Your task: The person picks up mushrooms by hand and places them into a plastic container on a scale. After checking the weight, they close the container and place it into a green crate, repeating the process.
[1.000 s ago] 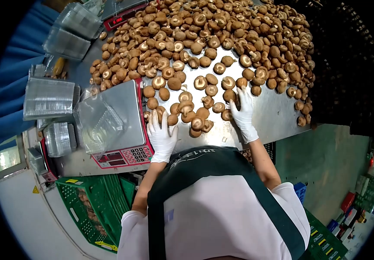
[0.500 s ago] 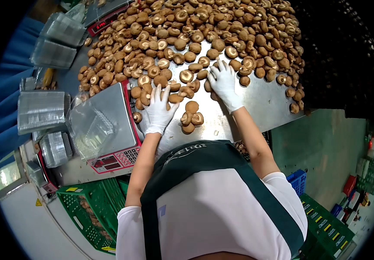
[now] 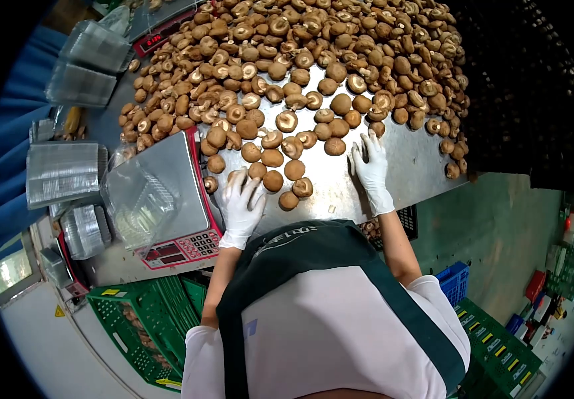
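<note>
Both of my hands wear white gloves and rest at the near side of a metal table point(image 3: 330, 189). My left hand point(image 3: 241, 205) has its fingers apart and slightly bent, the tips against a brown mushroom point(image 3: 257, 170) and others partly hidden beneath them. Just right of it sit loose mushrooms, some cap up, one with its pale underside showing point(image 3: 302, 187). My right hand point(image 3: 373, 174) lies spread on the metal with nothing in it. Its fingertips come near a mushroom point(image 3: 377, 128) at the edge of the large mushroom heap point(image 3: 367, 40).
Left of my hands stands a red-rimmed scale point(image 3: 167, 193) with clear plastic packaging on it. Stacked clear trays point(image 3: 64, 173) lie farther left. A second scale display point(image 3: 154, 41) glows at the back. Green crates point(image 3: 137, 326) stand below the table.
Both hands have drawn back toward me, the right one also moving rightward. Several mushrooms now lie nearer, spread between the hands around the small group at the front.
</note>
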Motion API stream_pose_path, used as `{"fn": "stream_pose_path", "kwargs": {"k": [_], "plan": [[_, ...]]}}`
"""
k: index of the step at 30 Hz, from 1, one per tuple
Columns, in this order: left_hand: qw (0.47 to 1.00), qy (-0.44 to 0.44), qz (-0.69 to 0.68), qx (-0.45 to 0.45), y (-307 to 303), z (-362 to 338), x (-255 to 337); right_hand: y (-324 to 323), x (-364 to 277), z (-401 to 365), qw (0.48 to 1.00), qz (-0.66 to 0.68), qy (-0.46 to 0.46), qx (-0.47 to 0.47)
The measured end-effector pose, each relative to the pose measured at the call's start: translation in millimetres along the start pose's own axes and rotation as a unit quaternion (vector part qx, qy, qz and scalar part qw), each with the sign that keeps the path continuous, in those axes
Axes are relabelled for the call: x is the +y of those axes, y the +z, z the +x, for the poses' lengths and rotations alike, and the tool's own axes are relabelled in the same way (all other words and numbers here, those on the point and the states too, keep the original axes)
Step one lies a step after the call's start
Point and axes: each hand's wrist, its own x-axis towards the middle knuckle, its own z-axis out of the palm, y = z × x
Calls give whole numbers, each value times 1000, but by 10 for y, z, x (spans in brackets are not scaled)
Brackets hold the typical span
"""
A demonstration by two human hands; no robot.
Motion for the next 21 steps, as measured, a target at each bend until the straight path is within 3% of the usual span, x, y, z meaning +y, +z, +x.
{"fn": "stream_pose_path", "kwargs": {"k": [2,7,12,16,18,21], "plan": [[994,-54,74,54,-59,35,133,46,-25,24,1000,-23,-16,-3],[978,-69,192,-45,135,280,116,365,-341,151,984,-93,-134,-71],[993,-16,104,-48,183,290,51,253,-528,48,958,-92,-231,-142],[985,-9,166,-54,81,24,58,92,-283,-32,979,-69,-165,-96],[995,-34,88,14,45,-114,44,32,-215,-85,990,-11,-115,-78],[995,-70,60,40,-19,-216,78,-31,-183,-161,995,22,-73,-61]]}}
